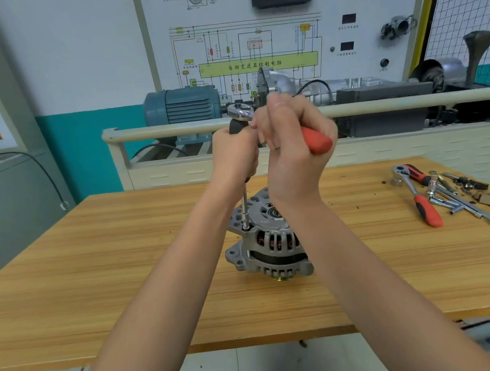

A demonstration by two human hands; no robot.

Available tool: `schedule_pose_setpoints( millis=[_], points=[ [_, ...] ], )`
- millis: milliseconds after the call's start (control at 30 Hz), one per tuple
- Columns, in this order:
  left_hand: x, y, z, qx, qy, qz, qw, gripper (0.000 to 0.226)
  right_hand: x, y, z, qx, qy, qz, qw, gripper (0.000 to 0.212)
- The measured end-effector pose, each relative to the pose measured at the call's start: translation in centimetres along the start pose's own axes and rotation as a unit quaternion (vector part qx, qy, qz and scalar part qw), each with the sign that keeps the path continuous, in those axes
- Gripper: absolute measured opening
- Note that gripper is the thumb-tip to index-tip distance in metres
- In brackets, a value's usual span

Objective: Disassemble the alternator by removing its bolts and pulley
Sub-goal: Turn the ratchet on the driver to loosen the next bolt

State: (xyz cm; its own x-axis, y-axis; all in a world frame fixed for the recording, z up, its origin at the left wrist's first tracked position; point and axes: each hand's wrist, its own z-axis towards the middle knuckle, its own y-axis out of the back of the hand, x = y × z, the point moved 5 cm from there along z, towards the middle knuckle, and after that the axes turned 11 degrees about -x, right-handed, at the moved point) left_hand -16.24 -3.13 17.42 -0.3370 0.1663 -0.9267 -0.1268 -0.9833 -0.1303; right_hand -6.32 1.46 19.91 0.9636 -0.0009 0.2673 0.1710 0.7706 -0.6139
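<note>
Alternator (268, 240) at frame centre, pulley-down for stability. Left hand (236, 153) wrapped around extension (244, 206), steadying socket on bolt; right hand (290, 145) gripping ratchet (315, 139) handle for leverage.

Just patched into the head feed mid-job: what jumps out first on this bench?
Dead centre, both hands work a ratchet above the alternator standing on the wooden table: the right hand grips its red handle, the left hand holds the black driver handle beneath the ratchet head, its thin shaft running down to a bolt on the housing's left edge. At the table's right end lies a scatter of spare tools, including another red-handled ratchet.
</note>
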Motion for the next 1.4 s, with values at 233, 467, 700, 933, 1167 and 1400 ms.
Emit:
schedule_pose_setpoints(
  millis=[233, 467, 700, 933, 1167, 1400],
  points=[
    [0.3, 0.4, 0.5, 0.138, 0.044, -0.083, 0.986, 0.040, -2.4, 1.3, 4.3, -0.011, -0.266, 0.199, 0.943, 0.059],
    [0.6, -0.6, -0.3, 0.274, 0.095, -0.096, 0.952, 0.048, -5.1, 2.6, 5.5, -0.125, -0.421, 0.322, 0.839, 0.059],
    [0.8, -0.5, -0.1, 0.128, 0.065, -0.083, 0.986, 0.053, -1.7, 1.4, 3.0, -0.047, -0.210, 0.180, 0.960, 0.053],
    [0.6, -0.1, -0.1, -0.024, 0.027, -0.046, 0.998, 0.037, -0.2, -0.4, 0.3, 0.000, -0.021, 0.018, 1.000, 0.043],
    [0.8, 0.3, 0.1, 0.143, 0.023, -0.096, 0.985, 0.041, -3.6, 2.1, 4.7, -0.060, -0.342, 0.250, 0.904, 0.059],
    [1.1, -0.2, 0.4, 0.215, 0.082, -0.092, 0.969, 0.051, -5.5, 2.4, 5.2, -0.129, -0.407, 0.304, 0.851, 0.058]
  ],
)
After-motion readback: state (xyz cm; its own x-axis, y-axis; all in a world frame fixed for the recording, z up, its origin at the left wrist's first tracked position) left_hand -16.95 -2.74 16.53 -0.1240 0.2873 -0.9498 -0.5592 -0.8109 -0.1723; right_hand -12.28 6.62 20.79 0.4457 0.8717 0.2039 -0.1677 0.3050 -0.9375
